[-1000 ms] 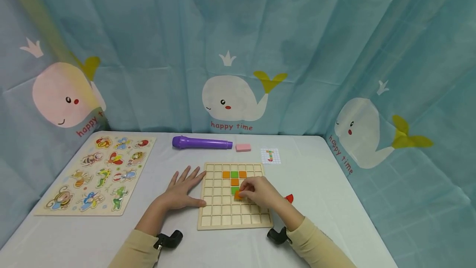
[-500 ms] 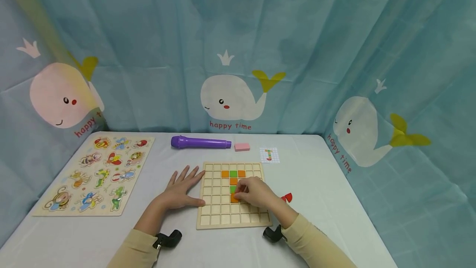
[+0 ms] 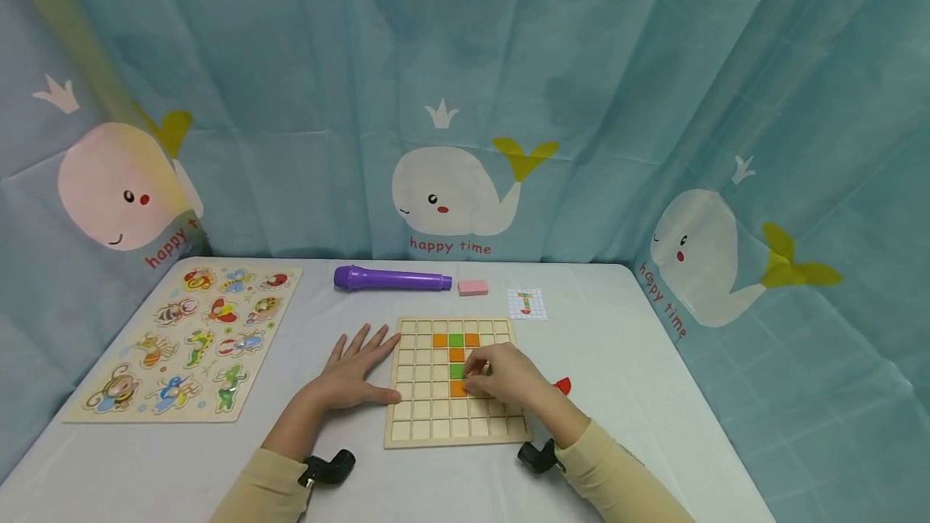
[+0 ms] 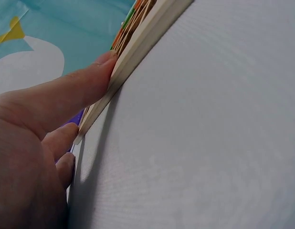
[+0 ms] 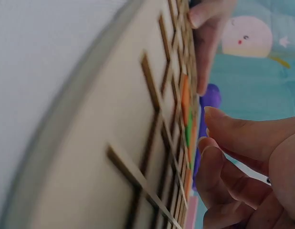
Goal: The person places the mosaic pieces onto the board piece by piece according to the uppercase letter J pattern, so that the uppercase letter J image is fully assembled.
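Observation:
A wooden grid board [image 3: 421, 429] lies on the white table. Square tiles stand in it: an orange, a green [image 3: 456, 340] and an orange in a row, with orange, green and orange below the middle one. My left hand [image 3: 347, 382] is spread flat at the board's left side, its thumb [image 4: 97, 78] touching the edge in the left wrist view. Over the board, my right hand [image 3: 504, 374] is just right of the lowest orange tile [image 3: 457, 388]. Its thumb and bent fingers [image 5: 212, 174] show a gap with nothing between them in the right wrist view.
Behind the board lie a purple microphone-shaped toy [image 3: 392, 278], a pink block [image 3: 473, 287] and a small pattern card [image 3: 526, 303]. An insect-picture puzzle board [image 3: 156, 321] lies at left. Red pieces [image 3: 563, 386] are partly hidden by my right forearm. A whale-print curtain [image 3: 312, 184] hangs behind.
The lowest orange tile, tilted under my right fingers a second ago, now lies flat in its cell. My right fingers have let go of it and shifted slightly right. My left hand stays put.

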Demonstrator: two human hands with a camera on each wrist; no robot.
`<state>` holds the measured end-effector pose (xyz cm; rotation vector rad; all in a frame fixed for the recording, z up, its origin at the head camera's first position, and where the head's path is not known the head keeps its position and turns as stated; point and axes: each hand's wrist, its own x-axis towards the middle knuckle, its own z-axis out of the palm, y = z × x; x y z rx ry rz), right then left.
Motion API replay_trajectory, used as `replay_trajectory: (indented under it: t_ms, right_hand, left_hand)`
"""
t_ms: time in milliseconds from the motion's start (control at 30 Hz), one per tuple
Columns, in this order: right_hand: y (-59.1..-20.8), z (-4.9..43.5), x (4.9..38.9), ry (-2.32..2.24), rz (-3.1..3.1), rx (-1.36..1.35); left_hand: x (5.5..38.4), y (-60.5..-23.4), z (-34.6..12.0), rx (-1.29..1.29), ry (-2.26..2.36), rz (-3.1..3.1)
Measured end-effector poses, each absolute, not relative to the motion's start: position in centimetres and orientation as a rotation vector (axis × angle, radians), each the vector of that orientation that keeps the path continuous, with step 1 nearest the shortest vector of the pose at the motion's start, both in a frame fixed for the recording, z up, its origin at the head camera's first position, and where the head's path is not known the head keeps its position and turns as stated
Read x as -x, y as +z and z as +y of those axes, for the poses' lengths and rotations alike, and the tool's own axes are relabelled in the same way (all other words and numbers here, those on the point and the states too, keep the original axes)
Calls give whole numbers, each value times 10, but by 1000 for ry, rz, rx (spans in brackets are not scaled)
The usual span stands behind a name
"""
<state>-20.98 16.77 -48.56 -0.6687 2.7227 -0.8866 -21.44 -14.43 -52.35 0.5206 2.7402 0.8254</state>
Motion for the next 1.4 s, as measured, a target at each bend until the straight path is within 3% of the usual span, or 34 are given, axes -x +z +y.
replay_trajectory:
  t_ms: [800, 1400]
  right_hand:
    - [-476, 249, 202, -1091, 2781, 322]
    - [-490, 303, 194, -1020, 2819, 173]
  left_hand:
    - [217, -528, -145, -512, 815, 2752]
    - [216, -527, -145, -499, 807, 2749]
